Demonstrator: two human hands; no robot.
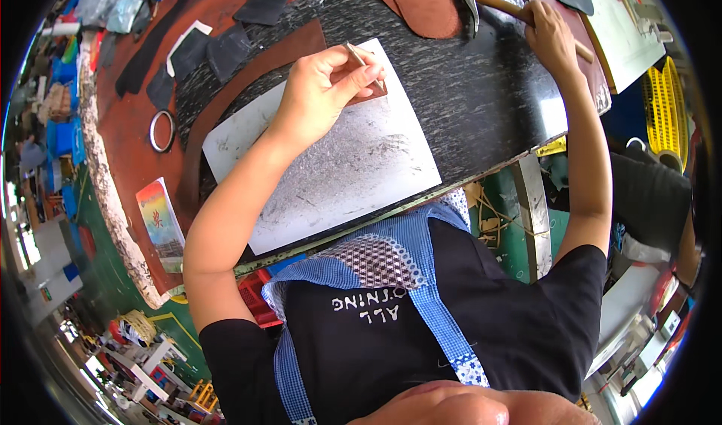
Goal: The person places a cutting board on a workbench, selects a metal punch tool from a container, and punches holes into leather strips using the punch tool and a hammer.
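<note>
1. Two hands, both occupied. The left hand [320,90] pinches a slim pale rod [356,54] between thumb and fingers; the right hand [550,37] is closed round the wooden handle of a hammer [498,4].
2. Workpiece: a small brown leather piece [368,97] at the far end of a white board [331,169], partly covered by the left hand. The rod's lower end slants toward it — contact cannot be told.
3. Done, as judged: the piece is placed and both tools are in hand. The hammer head stands well apart from the rod.
4. Left, as judged: probably some striking — marks on the piece cannot be made out. A long brown strip [289,51] and black scraps [228,51] lie untouched.
</note>
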